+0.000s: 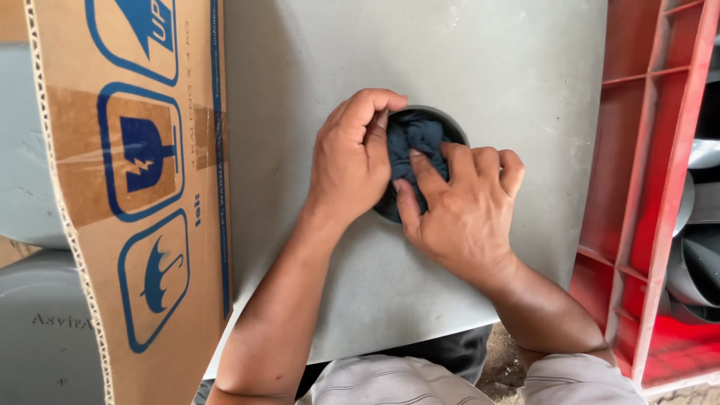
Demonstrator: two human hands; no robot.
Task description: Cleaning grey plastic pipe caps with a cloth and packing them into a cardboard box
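A crumpled dark blue cloth (417, 142) is being pressed into the mouth of a round dark grey pipe fitting (450, 124), and it is being held there by both hands. The grip of the left hand (351, 157) is being closed over the left rim of the fitting, with the curled fingers (379, 101) hooked onto the cloth's upper edge. The grip of the right hand (461, 210) is being closed on the cloth from below and from the right, with the thumb (407, 206) laid along the fitting's lower rim and the forefinger pushed into the folds. The two hands are touching over the fitting, which is sitting near the middle of a flat pale grey tabletop (480, 52).

At the left edge of the tabletop, a brown corrugated cardboard box (90, 247) is being seen side-on; three blue handling symbols in rounded frames are stacked down its face, with an umbrella lowest, a cracked glass in the middle and an arrow partly cut off at the top. A strip of clear tape is crossing the middle symbol. To the right, a red plastic crate (637, 187) is standing beside the tabletop, with grey curved pipe pieces (694, 262) showing through its ribs.
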